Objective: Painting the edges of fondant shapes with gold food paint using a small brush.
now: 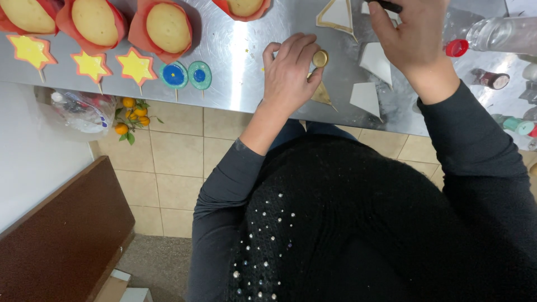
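The steel desk [240,67] carries cakes in red wrappers [168,28] at far left, with yellow star picks [135,66] in front. The left hand [291,70] pinches a small gold cap [320,58] over a gold-edged triangular topper [322,94] — seemingly mid-decoration. The right hand [411,39] grips a dark pen-like tool [386,5]; the next stroke calls for steadiness.

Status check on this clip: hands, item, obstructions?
Left hand pinching small gold jar. Right hand gripping dark brush. White cutouts between them, nothing blocking.
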